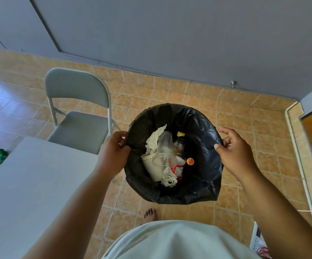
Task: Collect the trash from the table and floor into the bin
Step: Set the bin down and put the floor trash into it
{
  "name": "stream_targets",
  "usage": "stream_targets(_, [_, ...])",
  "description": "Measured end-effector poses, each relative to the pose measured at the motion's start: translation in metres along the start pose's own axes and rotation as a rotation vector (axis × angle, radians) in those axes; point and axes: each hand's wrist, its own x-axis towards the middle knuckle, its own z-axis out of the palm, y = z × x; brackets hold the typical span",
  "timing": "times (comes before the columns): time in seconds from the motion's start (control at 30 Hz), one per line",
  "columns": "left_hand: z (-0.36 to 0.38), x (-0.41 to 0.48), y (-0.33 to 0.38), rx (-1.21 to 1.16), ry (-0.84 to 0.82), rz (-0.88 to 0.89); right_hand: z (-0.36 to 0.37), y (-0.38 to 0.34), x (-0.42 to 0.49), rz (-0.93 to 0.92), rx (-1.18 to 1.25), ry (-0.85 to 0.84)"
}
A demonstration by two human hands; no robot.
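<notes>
Holding: bin (pixel 203 128), frame centre, containing cups (pixel 152 166), bottles (pixel 179 146), tissues (pixel 155 139).
Left hand (pixel 112 152): grips bin edge at 9 o'clock.
Right hand (pixel 233 146): pinches bin edge at 3 o'clock.
Green litter (pixel 0 155): floor, far 9 o'clock.
Next: likely carry bin there.

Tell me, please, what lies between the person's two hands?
Head view: the bag-lined bin, gripped by left hand and right hand, holding tissue, a paper cup and bottles.

- Plain indoor room, home-like: tan tiled floor (pixel 170 94), grey wall (pixel 170 34) at twelve o'clock
- Folding chair (pixel 76 94) at ten o'clock beside white table (pixel 29 184) at eight o'clock
</notes>
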Motion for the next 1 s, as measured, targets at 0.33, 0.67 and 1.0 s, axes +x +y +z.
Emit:
stream_targets(0.33, [-0.016,0.120,0.032,0.040,0.077,0.057,0.041,-0.041,0.133,-0.043,0.001,-0.033])
stream_targets(0.67, [-0.002,0.244,0.064,0.027,0.194,-0.093,0.082,-0.069,0.304,-0.128,0.000,-0.174])
stream_targets(1.0, [-0.013,0.364,0.083,-0.051,0.302,-0.190,0.127,-0.127,0.454,-0.213,-0.023,-0.299])
